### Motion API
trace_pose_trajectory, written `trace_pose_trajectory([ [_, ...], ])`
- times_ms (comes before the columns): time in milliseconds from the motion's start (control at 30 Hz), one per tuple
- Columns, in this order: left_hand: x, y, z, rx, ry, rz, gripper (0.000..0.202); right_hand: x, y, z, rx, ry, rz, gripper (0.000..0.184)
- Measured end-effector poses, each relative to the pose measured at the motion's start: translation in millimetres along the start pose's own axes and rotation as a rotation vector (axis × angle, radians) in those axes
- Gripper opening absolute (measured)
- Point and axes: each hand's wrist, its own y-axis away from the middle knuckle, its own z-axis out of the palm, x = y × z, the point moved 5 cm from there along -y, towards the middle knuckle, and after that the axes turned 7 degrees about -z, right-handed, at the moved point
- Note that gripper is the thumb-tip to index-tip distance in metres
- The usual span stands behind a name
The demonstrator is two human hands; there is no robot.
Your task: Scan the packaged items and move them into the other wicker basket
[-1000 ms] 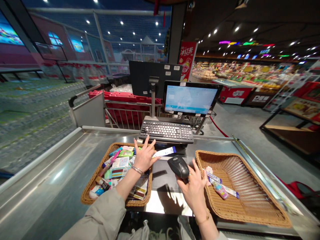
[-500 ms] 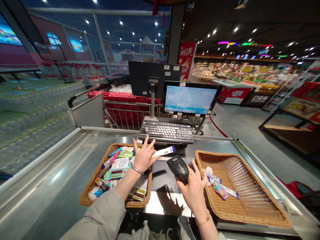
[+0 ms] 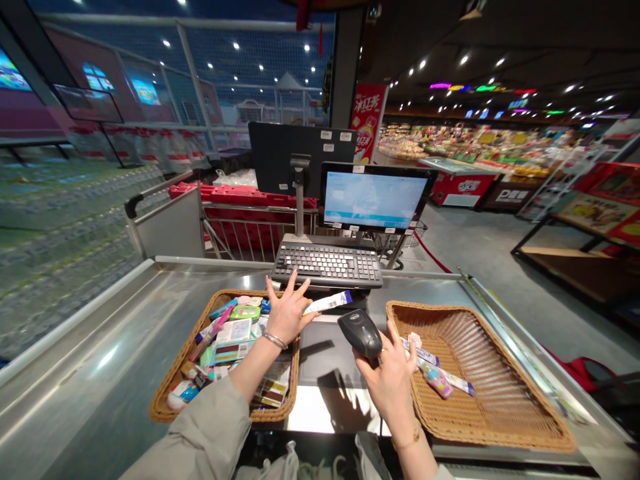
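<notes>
My left hand (image 3: pixel 286 315) pinches a slim white packet with blue ends (image 3: pixel 330 302) between thumb and finger, other fingers spread. A barcode label shows on the packet's upper side. Below and behind that hand is a wicker basket (image 3: pixel 155 407) full of small packaged goods, partly covered by my sleeve. A black barcode scanner (image 3: pixel 361 331) is in my right hand (image 3: pixel 391 380), its head tilted toward the packet, a short gap between them. At the right, a second wicker basket (image 3: pixel 493 373) holds a few slim packets (image 3: pixel 457 383) and a small pink bottle (image 3: pixel 439 383).
Behind the hands stand a keyboard (image 3: pixel 327 263) and a lit screen (image 3: pixel 374 199), with a dark monitor back (image 3: pixel 280 157) beside it. A raised metal rim (image 3: pixel 75 320) borders the steel counter. Beyond it are a cart (image 3: pixel 165 220) and red crates (image 3: pixel 235 200).
The view has swung slightly right, so the baskets and screens sit further left. The scanner has turned a little and moved slightly right of the packet. Both holds are unchanged.
</notes>
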Motion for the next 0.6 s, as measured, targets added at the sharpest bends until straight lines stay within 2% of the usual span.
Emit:
trace_pose_trajectory([
  [600,28.8,-22.4,20.6,-0.002,0.043,0.072,0.013,39.5,3.1,-15.1,0.047,0.050,0.123,0.026],
])
